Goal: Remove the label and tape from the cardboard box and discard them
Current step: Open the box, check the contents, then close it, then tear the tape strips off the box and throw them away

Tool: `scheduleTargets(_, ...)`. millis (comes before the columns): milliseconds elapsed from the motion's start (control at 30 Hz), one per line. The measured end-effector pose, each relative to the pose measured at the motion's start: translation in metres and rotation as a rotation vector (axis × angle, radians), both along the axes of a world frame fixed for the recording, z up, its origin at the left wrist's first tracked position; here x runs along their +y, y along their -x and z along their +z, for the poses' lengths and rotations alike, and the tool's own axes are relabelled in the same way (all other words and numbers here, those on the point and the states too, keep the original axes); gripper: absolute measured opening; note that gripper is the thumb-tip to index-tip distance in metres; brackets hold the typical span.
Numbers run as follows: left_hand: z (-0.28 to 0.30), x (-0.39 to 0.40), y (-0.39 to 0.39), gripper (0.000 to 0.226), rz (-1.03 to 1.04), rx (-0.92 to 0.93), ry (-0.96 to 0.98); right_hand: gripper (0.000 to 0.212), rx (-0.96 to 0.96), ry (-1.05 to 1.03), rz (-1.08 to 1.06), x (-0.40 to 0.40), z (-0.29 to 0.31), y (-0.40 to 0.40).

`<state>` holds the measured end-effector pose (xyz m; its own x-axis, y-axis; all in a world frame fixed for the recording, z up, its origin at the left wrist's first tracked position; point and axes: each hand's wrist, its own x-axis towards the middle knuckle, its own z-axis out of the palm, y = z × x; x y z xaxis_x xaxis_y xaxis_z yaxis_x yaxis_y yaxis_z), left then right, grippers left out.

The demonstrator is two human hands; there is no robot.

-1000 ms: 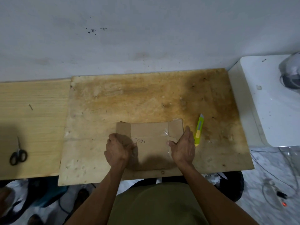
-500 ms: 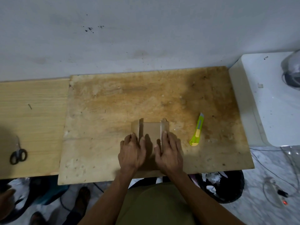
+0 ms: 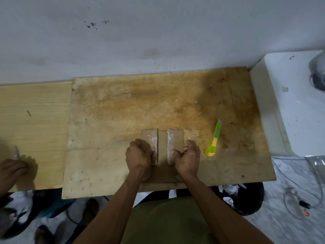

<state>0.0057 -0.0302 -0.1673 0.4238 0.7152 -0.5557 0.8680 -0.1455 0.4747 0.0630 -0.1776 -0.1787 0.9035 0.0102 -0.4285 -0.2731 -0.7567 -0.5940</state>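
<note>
A flattened brown cardboard box lies near the front edge of the stained wooden board. Its two side flaps are folded inward, leaving a narrow gap down the middle. Clear tape glints on the flap edges. My left hand presses on the left flap, fingers curled over its inner edge. My right hand grips the right flap the same way. No label shows on the box from here.
A green and yellow utility knife lies right of the box. A black bin with crumpled waste stands under the table's right front. Another person's hand rests on the left table. A white appliance stands at the right.
The box lay open with writing showing; I folded both flaps inward, and my hands now sit on the folded flaps. Another person's hand has appeared at the left where the scissors were.
</note>
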Motion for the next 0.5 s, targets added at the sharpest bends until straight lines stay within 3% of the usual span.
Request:
scheduleTargets(200, -0.006, -0.002, -0.005, 0.069, 0.022, 0.007, -0.023, 0.051, 0.09, -0.065, -0.139, 0.004, 0.0, -0.005)
scheduleTargets(400, 0.003, -0.004, -0.001, 0.047, 0.094, -0.097, 0.034, 0.054, 0.138, -0.14, -0.088, 0.0, 0.007, -0.002)
scheduleTargets(500, 0.011, -0.008, 0.002, 0.048, 0.115, -0.147, 0.047, 0.049, 0.125, -0.172, -0.031, -0.002, 0.016, 0.002)
